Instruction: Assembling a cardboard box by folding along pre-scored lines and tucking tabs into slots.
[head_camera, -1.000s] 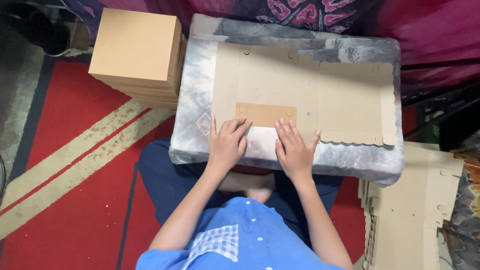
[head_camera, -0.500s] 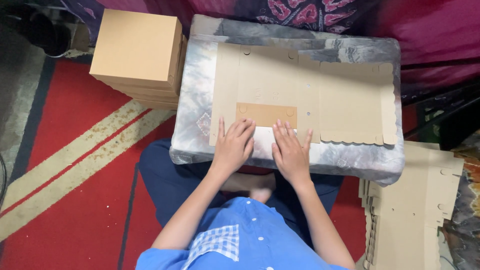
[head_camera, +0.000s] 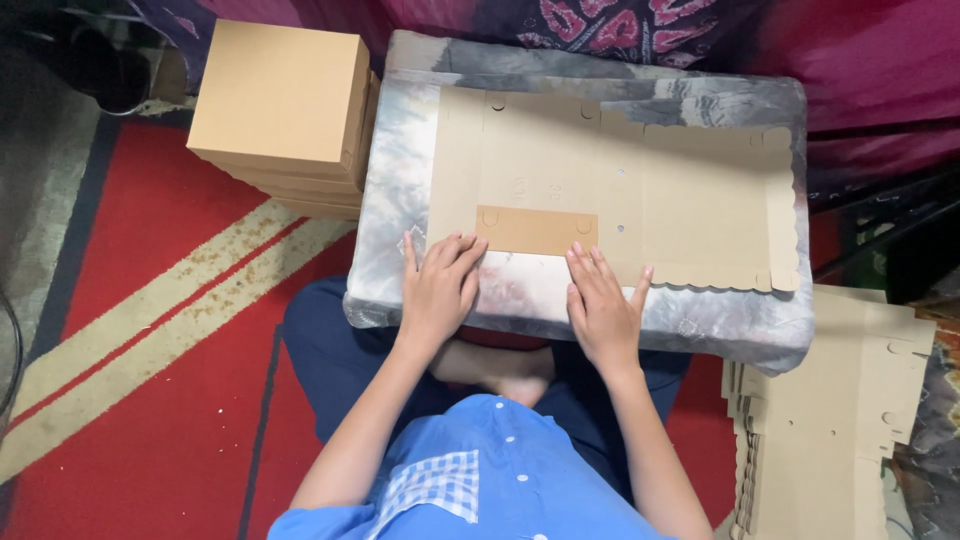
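Hands, left (head_camera: 438, 290) and right (head_camera: 601, 305), press flat with fingers spread on a light, stiff, die-cut cardboard box blank (head_camera: 610, 195), likely best gripped along its fold edges.

Single head-worn view, looking steeply down from above the seated person. The grey cushion (head_camera: 590, 300) with its flat cardboard blank (head_camera: 640, 200) fills the upper centre at close range; the red carpet (head_camera: 150, 400) occupies the left. No second view.
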